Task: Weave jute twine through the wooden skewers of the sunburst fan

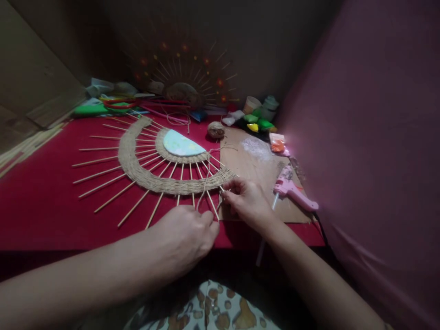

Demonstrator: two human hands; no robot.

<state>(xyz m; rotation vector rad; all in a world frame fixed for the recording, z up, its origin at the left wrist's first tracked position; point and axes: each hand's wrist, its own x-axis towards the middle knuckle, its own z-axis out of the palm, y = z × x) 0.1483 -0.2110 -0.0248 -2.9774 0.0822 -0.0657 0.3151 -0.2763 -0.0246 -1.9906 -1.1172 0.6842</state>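
A half-round piece of thin wooden sticks with a wide woven twine band (165, 183) lies on the red cloth, its sticks fanning out towards me and to the left. A pale blue half disc (182, 143) sits at its centre. My left hand (192, 233) is closed over the near stick ends, with a strand of twine running up from it; what its fingers hold is hidden. At the right end of the band, my right hand (242, 197) pinches near a stick and the twine, the exact thing too small to make out. A loose twine strand (206, 176) crosses the band between the hands.
A pink glue gun (292, 190) lies on a cardboard sheet (254, 169) at the right. Behind are a twine ball (216, 130), coloured packets (264, 124), red-handled scissors (120, 104) and a decorated stick fan (182, 89). More sticks (30, 146) lie at the far left.
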